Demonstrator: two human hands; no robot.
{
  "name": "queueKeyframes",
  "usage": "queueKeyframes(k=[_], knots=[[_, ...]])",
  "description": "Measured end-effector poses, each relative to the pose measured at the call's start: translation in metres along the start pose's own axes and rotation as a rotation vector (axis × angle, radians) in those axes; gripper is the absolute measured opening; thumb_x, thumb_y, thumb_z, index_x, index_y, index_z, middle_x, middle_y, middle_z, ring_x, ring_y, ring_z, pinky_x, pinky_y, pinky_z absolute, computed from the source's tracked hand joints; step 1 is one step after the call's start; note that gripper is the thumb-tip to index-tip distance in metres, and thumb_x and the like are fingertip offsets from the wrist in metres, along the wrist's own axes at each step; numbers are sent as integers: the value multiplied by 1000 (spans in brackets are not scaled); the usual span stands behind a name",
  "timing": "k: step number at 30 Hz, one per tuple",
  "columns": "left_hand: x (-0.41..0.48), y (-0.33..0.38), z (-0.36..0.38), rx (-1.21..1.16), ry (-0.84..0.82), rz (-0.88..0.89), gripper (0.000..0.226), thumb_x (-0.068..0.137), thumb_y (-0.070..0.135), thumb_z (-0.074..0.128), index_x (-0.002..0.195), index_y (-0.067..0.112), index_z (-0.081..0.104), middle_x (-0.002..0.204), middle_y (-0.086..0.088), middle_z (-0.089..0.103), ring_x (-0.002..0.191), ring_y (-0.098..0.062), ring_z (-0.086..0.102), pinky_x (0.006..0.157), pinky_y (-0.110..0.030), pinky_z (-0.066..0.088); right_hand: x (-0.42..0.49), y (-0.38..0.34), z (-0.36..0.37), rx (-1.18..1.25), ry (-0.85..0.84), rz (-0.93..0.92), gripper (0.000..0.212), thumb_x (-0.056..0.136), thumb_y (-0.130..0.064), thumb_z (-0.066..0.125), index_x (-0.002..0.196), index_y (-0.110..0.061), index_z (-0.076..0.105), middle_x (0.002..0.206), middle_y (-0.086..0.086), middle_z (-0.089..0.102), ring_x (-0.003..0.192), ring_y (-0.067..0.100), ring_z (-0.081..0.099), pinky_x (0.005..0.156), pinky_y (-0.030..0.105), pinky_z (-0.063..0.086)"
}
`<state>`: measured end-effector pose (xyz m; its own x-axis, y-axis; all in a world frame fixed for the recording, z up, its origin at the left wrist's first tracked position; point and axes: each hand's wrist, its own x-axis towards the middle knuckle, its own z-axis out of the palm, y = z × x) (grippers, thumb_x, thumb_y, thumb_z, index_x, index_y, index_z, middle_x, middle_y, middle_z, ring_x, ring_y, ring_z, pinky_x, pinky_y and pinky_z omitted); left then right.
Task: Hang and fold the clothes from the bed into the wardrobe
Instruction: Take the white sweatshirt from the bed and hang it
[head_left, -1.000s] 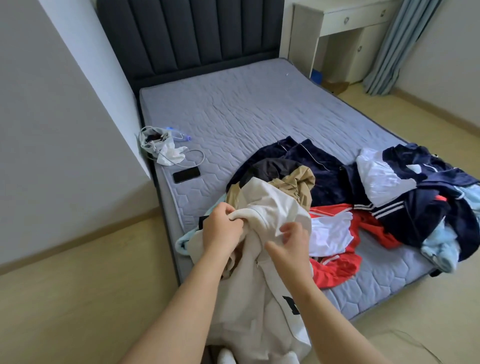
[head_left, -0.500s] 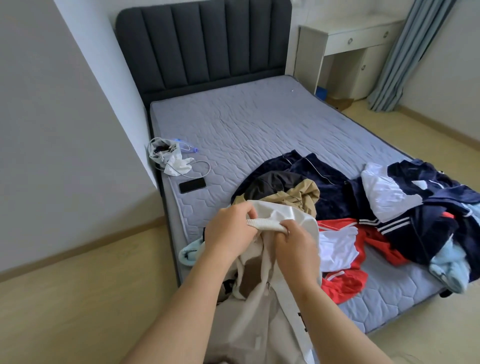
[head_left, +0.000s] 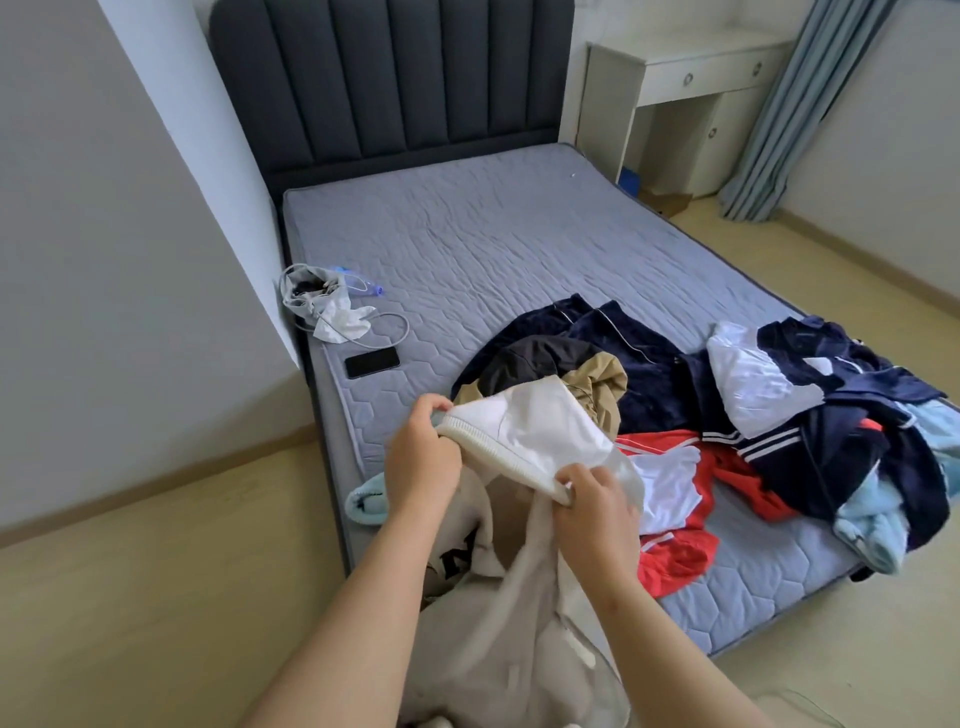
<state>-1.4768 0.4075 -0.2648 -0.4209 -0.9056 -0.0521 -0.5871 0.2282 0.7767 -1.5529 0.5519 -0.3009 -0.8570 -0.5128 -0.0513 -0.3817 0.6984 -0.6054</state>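
Head view.

- Left hand (head_left: 423, 457): clenched on one end of the ribbed knit hem (head_left: 498, 460) of a cream jacket (head_left: 530, 428).
- Right hand (head_left: 592, 512): fingers curled, pinching the hem's other end.
- Hem: thick, corded, drawn in a shallow arc between the hands.
- Jacket: smooth white lining above the hem. The beige body hangs limp in soft folds toward 6 o'clock, off the near corner of the mattress (head_left: 493, 249). Dark lettering partly hidden.
- Mattress: grey, quilted, hexagon stitching.
- Pile (head_left: 831, 452): at 3 o'clock of the hands, on the mattress. Crumpled navy velvety, tan, glossy red-and-white and pale blue fleecy fabrics.
- Phone (head_left: 372, 362): flat black rectangle, 10 o'clock of the left hand.
- Headboard (head_left: 389, 83): 12 o'clock, dark, padded in vertical channels.
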Motion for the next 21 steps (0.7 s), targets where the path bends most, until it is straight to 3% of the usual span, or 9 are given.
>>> queueKeyframes(k=[2, 4, 7, 9, 11, 13, 15, 18, 21], knots=[[-3, -9, -9, 9, 107, -13, 48, 76, -5, 38, 104, 31, 55, 88, -2, 60, 71, -18, 49, 50, -27, 31, -1, -2, 3, -63, 36, 65, 32, 81, -6, 48, 108, -22, 56, 110, 2, 49, 104, 25, 44, 76, 32, 25], [-4, -22, -20, -36, 149, -53, 53, 76, -2, 39, 113, 32, 54, 108, -1, 60, 84, -18, 50, 61, -27, 36, 2, -9, 2, -5, 45, 131, 37, 81, -6, 45, 113, -22, 52, 113, 3, 47, 105, 28, 44, 79, 35, 30], [-4, -37, -45, -311, -18, -295, 55, 89, 14, 35, 137, 39, 33, 136, 2, 47, 117, -25, 48, 90, -35, 42, 2, -35, 10, 184, -32, 156, 31, 85, -11, 37, 110, -24, 51, 101, 1, 53, 96, 29, 51, 80, 41, 43], [-6, -42, -67, -531, -190, -504, 40, 95, 35, 29, 134, 35, 39, 116, -3, 57, 102, -26, 60, 79, -42, 50, -6, -60, 16, 311, -44, 95, 33, 85, -12, 35, 109, -28, 53, 85, -12, 54, 88, 20, 52, 75, 37, 42], [-10, -44, -93, -739, -199, -555, 32, 95, 30, 31, 104, 18, 59, 81, -5, 64, 67, -20, 64, 61, -36, 54, -13, -89, 17, 414, -14, 10, 39, 84, -10, 39, 111, -34, 53, 79, -26, 55, 80, 3, 50, 70, 29, 37], [-10, -45, -124, -865, -88, -501, 27, 93, 22, 34, 92, 16, 60, 72, -6, 65, 64, -21, 62, 53, -33, 55, -20, -124, 16, 512, 23, -72, 44, 82, -6, 41, 109, -38, 55, 82, -49, 49, 78, -16, 49, 65, 15, 33], [-10, -48, -159, -970, 64, -433, 28, 93, 18, 33, 96, 15, 60, 76, -8, 66, 68, -22, 62, 56, -36, 58, -30, -162, 15, 589, 37, -163, 44, 79, -2, 40, 102, -35, 57, 79, -55, 44, 75, -28, 44, 60, 6, 35], [-19, -54, -218, -1040, 340, -325, 26, 90, 12, 33, 103, 15, 56, 86, -8, 66, 70, -23, 62, 64, -43, 57, -50, -215, 21, 667, 19, -297, 33, 77, 2, 41, 82, -27, 55, 68, -39, 55, 60, -15, 50, 49, 8, 35], [-33, -72, -273, -1077, 548, -246, 19, 90, 12, 38, 89, 23, 54, 81, -1, 65, 66, -18, 63, 49, -32, 55, -77, -264, 31, 743, -34, -380, 28, 79, 0, 45, 77, -26, 55, 60, -19, 58, 56, -8, 50, 48, 11, 35]])
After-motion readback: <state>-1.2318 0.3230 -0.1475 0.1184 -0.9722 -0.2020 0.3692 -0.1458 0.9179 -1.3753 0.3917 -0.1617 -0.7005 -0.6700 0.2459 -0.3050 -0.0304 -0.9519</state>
